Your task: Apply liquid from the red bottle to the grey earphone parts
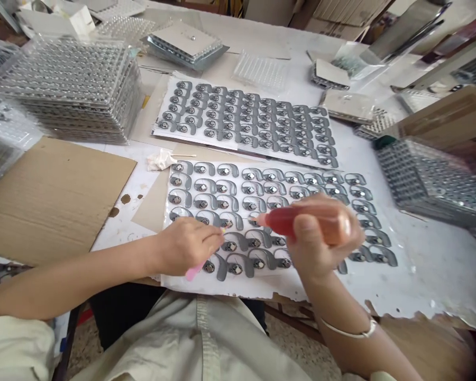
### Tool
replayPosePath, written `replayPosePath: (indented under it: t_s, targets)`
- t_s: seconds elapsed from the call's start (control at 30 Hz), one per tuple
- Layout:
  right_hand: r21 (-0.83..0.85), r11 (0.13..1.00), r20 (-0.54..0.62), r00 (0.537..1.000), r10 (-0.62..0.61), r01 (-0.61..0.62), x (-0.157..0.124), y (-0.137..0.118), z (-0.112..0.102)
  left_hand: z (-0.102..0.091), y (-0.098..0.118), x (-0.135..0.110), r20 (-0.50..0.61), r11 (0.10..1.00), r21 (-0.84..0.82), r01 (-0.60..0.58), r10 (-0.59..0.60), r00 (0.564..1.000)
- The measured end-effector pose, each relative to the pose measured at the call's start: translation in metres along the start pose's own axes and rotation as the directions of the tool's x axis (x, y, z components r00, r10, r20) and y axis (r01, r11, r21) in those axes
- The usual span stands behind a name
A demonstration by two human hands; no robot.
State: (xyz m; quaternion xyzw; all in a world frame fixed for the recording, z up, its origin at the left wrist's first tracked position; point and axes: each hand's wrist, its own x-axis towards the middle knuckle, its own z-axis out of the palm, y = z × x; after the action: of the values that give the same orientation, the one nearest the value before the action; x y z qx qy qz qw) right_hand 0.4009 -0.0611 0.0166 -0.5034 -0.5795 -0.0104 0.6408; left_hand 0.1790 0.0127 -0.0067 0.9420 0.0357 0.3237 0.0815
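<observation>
My right hand [321, 243] is wrapped round a squeeze bottle [282, 219] of red liquid. The bottle lies nearly level, its narrow nozzle pointing left, over a white sheet [178, 283] that bears rows of small grey curved pieces [238, 262] with shiny round studs. Closed fingers of my left hand [186, 246] pinch a thin pink stick [194, 271] over the sheet's left part. A small yellow bit shows at those fingertips; most of the stick is hidden. Whether the nozzle touches a piece, I cannot tell.
Behind lies a second sheet of grey pieces [246, 119]. Stacked clear trays of shiny beads [71, 90] rise at the left, with more trays [432, 180] at the right. Brown cardboard [55, 196] lies front left. A crumpled white wad [161, 160] sits beside a thin wooden stick.
</observation>
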Motion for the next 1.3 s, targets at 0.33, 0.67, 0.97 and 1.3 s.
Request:
replayPosePath:
  t_s: [0.33, 0.67, 0.97, 1.3]
  targets:
    - [-0.127, 0.985, 0.195, 0.977, -0.09, 0.116, -0.019, 0.003, 0.01, 0.006, 0.007, 0.001, 0.043, 0.964, 0.207, -0.167, 0.161, 0.986]
    - [-0.166, 0.976, 0.271, 0.958, -0.094, 0.142, -0.02, 0.004, 0.014, 0.006, 0.007, -0.001, 0.075, 0.973, 0.182, -0.145, 0.134, 0.988]
    - [-0.168, 0.975, 0.255, 0.962, -0.102, 0.148, -0.02, 0.006, 0.015, 0.006, 0.007, -0.002, 0.058, 0.978, 0.159, -0.137, 0.129, 0.99]
    - [-0.123, 0.976, 0.271, 0.952, -0.141, 0.179, -0.021, 0.007, 0.015, 0.007, 0.007, -0.001, 0.023, 0.984, 0.139, -0.114, 0.112, 0.993]
